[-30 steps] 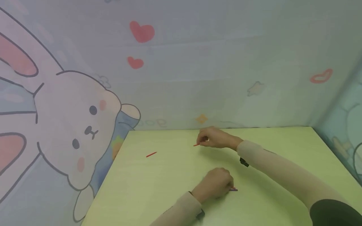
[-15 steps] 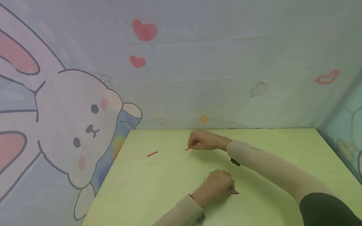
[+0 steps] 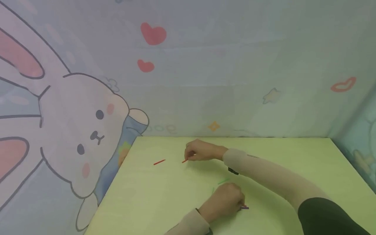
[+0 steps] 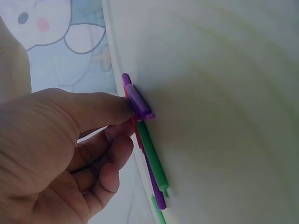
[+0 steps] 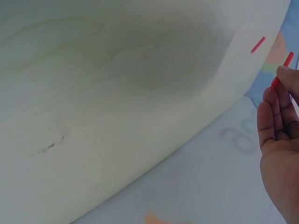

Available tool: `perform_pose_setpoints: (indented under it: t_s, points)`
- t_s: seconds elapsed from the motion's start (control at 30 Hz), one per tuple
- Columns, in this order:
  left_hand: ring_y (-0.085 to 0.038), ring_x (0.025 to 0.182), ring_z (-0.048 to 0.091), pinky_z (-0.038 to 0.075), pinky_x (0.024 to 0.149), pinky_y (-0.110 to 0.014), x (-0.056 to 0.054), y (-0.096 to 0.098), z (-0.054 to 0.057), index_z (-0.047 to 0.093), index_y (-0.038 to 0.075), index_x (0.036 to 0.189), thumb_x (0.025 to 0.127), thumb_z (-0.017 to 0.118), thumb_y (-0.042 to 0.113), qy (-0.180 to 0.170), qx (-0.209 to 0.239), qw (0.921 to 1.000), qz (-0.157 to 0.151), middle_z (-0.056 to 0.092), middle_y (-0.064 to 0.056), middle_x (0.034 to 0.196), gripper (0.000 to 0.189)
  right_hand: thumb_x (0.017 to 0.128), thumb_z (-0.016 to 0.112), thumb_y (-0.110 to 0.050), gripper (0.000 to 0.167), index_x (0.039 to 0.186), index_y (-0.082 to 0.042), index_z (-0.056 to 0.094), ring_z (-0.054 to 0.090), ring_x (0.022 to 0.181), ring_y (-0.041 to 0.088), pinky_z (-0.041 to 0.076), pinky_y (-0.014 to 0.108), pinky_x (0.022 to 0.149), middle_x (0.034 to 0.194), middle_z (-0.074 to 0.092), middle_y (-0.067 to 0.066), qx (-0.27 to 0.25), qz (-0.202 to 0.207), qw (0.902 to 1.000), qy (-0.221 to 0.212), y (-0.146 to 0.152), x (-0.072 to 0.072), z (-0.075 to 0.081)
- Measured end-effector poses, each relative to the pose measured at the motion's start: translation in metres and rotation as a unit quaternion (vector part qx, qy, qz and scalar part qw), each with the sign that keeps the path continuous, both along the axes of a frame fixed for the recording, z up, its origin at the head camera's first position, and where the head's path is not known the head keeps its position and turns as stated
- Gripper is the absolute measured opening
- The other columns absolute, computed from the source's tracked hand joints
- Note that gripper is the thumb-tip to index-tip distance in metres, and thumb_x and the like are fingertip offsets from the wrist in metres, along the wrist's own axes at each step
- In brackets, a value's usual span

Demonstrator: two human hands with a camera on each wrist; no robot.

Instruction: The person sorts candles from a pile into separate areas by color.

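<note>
In the head view, my right hand (image 3: pixel 202 150) pinches a short red stick (image 5: pixel 288 59) between thumb and fingertips, above the far part of the table. A second red stick (image 3: pixel 159 162) lies on the table to its left. Nearer to me, my left hand (image 3: pixel 223 200) pinches short thin sticks at its fingertips. In the left wrist view, a purple stick (image 4: pixel 138 100) and part of a red stick (image 4: pixel 138 135) show at the thumb tip. A green stick (image 4: pixel 153 154) and a longer purple stick (image 4: pixel 155 184) extend below; whether these are held too, I cannot tell.
The yellow-green table (image 3: pixel 141 199) ends at a pale cloth wall (image 3: pixel 205 71) printed with a rabbit and hearts. Green sticks (image 3: pixel 223 180) lie just beyond my left hand. Dark marks (image 5: pixel 51 146) show on the table in the right wrist view.
My right hand has moved left with its red stick, closer to the red stick on the table. My left hand stays nearly in place. Green sticks beyond it have come into clearer view.
</note>
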State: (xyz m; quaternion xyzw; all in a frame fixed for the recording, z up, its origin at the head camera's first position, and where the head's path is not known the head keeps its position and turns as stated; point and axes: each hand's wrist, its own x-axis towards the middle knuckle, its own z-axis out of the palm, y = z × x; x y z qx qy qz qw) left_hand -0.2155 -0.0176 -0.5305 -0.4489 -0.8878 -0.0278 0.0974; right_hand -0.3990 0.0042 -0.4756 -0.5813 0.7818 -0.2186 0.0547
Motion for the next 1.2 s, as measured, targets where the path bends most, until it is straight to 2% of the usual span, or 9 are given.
perform_pose_setpoints:
  t_s: [0.2,0.47,0.7,0.83,1.07,1.2]
  points:
    - [0.005,0.076,0.065,0.046,0.075,-0.006,0.002,-0.003,0.004,0.088,0.030,0.085,0.091,0.090,0.017,0.002,0.004,1.0000,-0.002,0.077,0.019,0.083,0.015,0.106,0.078,-0.010,0.009,0.111,-0.010,0.085,0.065,0.089,0.003,0.057,0.021,0.085,0.099,0.070,-0.004,0.010,0.013,0.9998,-0.010,-0.026,0.006,-0.007]
    - [0.006,0.077,0.065,0.046,0.075,-0.006,0.002,-0.002,0.003,0.088,0.029,0.087,0.094,0.089,0.019,-0.009,0.011,0.9999,-0.003,0.077,0.018,0.085,0.012,0.106,0.077,-0.009,0.010,0.109,-0.013,0.086,0.062,0.087,0.002,0.054,0.016,0.084,0.098,0.069,-0.006,0.034,0.020,0.9992,-0.010,-0.051,0.015,-0.018]
    - [0.007,0.070,0.061,0.049,0.075,-0.007,0.006,-0.002,0.003,0.088,0.031,0.084,0.089,0.093,0.021,0.030,0.028,0.9991,-0.010,0.075,0.018,0.079,0.012,0.107,0.075,-0.009,0.013,0.108,-0.017,0.086,0.060,0.085,0.001,0.052,0.014,0.082,0.096,0.069,-0.006,0.045,0.029,0.9985,0.007,-0.067,0.020,-0.027]
    - [0.006,0.073,0.061,0.048,0.075,-0.006,0.007,-0.003,0.003,0.088,0.031,0.084,0.090,0.094,0.025,0.029,0.030,0.9991,-0.007,0.076,0.017,0.083,0.010,0.107,0.075,-0.008,0.014,0.107,-0.015,0.086,0.060,0.086,0.002,0.051,0.013,0.082,0.098,0.071,-0.004,0.049,0.034,0.9981,0.011,-0.075,0.022,-0.030]
    - [0.004,0.075,0.058,0.047,0.072,-0.008,0.008,-0.002,0.001,0.089,0.034,0.084,0.089,0.095,0.032,0.047,0.022,0.9987,0.003,0.074,0.016,0.088,0.009,0.106,0.077,-0.008,0.013,0.105,-0.017,0.086,0.059,0.084,0.002,0.049,0.012,0.081,0.096,0.071,-0.004,0.061,0.033,0.9974,0.018,-0.080,0.021,-0.038]
    - [0.005,0.073,0.054,0.046,0.072,-0.007,0.009,-0.003,0.002,0.089,0.033,0.083,0.089,0.096,0.032,0.036,0.027,0.9990,0.000,0.074,0.015,0.088,0.009,0.105,0.077,-0.008,0.014,0.105,-0.019,0.086,0.058,0.084,0.000,0.049,0.011,0.081,0.096,0.070,-0.007,0.061,0.033,0.9973,0.025,-0.082,0.019,-0.043]
